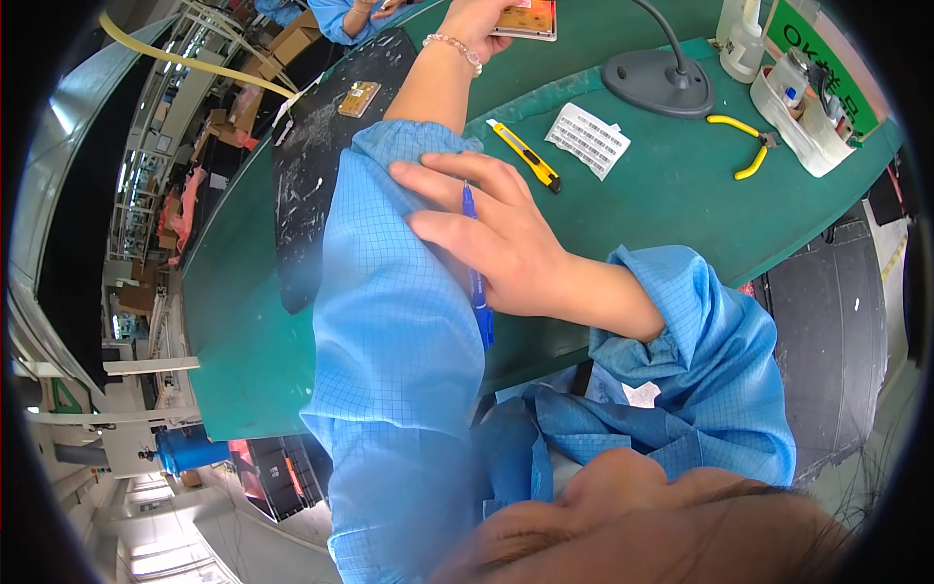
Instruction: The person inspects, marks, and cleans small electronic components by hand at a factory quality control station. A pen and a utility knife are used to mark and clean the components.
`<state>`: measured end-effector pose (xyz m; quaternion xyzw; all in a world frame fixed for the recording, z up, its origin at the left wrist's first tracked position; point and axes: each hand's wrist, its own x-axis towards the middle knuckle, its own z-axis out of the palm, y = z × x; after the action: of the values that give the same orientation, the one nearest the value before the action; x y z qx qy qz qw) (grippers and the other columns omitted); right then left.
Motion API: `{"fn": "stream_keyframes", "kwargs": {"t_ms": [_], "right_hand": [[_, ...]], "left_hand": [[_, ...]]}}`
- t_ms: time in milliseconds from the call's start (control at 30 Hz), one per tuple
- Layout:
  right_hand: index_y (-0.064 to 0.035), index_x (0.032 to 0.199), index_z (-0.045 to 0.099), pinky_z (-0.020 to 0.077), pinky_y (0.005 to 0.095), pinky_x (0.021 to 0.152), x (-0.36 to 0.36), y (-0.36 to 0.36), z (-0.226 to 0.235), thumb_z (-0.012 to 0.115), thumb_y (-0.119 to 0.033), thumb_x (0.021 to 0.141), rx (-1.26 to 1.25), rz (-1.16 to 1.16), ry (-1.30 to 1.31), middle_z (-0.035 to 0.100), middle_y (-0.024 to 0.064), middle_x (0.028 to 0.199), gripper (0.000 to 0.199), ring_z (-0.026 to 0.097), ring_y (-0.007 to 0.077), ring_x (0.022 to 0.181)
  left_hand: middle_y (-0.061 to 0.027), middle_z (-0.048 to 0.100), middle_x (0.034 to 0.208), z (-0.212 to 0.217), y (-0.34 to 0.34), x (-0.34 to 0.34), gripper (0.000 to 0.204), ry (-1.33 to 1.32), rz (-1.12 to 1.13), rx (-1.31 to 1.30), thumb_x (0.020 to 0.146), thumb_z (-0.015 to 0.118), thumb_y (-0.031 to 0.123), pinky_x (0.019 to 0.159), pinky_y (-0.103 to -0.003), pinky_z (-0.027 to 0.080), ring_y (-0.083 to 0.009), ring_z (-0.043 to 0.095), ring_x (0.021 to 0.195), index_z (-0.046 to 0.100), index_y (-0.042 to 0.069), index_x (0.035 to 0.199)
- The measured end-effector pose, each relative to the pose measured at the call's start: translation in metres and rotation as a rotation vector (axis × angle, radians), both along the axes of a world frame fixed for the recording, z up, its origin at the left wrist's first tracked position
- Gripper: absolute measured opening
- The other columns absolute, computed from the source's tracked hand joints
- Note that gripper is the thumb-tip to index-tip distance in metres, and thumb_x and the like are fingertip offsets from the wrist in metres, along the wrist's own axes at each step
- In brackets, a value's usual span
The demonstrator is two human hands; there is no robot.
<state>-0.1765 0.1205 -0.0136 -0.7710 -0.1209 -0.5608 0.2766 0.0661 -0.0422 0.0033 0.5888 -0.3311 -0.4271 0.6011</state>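
My left arm reaches far across the green table, and my left hand (474, 26) is at the top edge, wearing a beaded bracelet (453, 49). Its fingers grip the edge of a flat orange-brown panel with a pale rim (530, 19), partly cut off by the picture's edge. My right hand (506, 229) lies across my left sleeve (389, 282), fingers loosely bent. A blue pen (478, 292) is tucked in that hand, its tip pointing up between thumb and fingers. Right of the sleeve lie a yellow box cutter (525, 156) and a sheet of printed labels (588, 140).
A dark lamp base (658, 82) with a bent stem stands at the back. Yellow-handled cutters (747, 146) lie near a white tool bin (803, 122); a bottle (742, 51) and a green sign (827, 63) are behind. A small board (359, 98) sits on a black mat (311, 165). Another person's hands (375, 12) show far off.
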Motion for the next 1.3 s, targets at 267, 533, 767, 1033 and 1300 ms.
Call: {"fn": "stream_keyframes", "kwargs": {"t_ms": [267,533,767,1033,1300], "right_hand": [[-0.009,0.107,0.053,0.0415,0.0496,0.094,0.002,-0.004,-0.003,0.063,-0.008,0.079,0.009,-0.016,0.012,0.054,0.0166,0.134,0.029,0.052,0.0382,0.116],[-0.0089,0.109,0.054,0.0427,0.0468,0.09,0.003,-0.004,-0.005,0.062,-0.006,0.08,0.002,-0.011,0.026,0.053,0.0155,0.135,0.03,0.052,0.0387,0.116],[-0.0087,0.11,0.053,0.0433,0.0464,0.089,0.003,-0.006,-0.006,0.063,-0.004,0.079,0.019,0.003,0.031,0.052,0.0161,0.136,0.033,0.052,0.0398,0.115],[-0.0083,0.111,0.053,0.0442,0.0464,0.088,0.001,-0.006,-0.006,0.062,-0.004,0.079,0.018,-0.001,0.012,0.053,0.017,0.135,0.033,0.053,0.0399,0.113],[-0.0086,0.104,0.059,0.0458,0.0411,0.083,0.009,0.003,-0.013,0.065,-0.002,0.069,-0.004,0.147,-0.015,0.062,0.014,0.121,0.036,0.059,0.0319,0.103]], "left_hand": [[-0.0013,0.062,0.072,0.014,0.015,-0.022,0.015,-0.013,-0.149,-0.079,0.078,0.071,0.02,0.04,-0.023,0.034,-0.0123,0.057,0.055,0.06,0.01,0.083],[-0.0006,0.063,0.076,0.009,0.011,-0.014,0.015,-0.072,-0.011,0.053,0.08,0.07,0.019,0.044,-0.024,0.039,-0.0129,0.06,0.059,0.064,0.01,0.091],[-0.0026,0.065,0.077,0.017,0.012,-0.022,0.015,0.004,-0.023,0.049,0.082,0.067,0.018,0.042,-0.023,0.039,-0.0139,0.061,0.059,0.065,0.009,0.093],[-0.0032,0.066,0.077,0.006,0.004,-0.011,0.014,-0.024,-0.065,0.055,0.081,0.068,0.018,0.042,-0.025,0.044,-0.0149,0.064,0.061,0.063,0.009,0.091],[-0.0043,0.066,0.089,0.004,0.087,-0.013,0.031,-0.417,0.099,0.235,0.08,0.071,0.022,0.07,-0.03,0.053,-0.0149,0.066,0.083,0.059,0.003,0.102]]}}
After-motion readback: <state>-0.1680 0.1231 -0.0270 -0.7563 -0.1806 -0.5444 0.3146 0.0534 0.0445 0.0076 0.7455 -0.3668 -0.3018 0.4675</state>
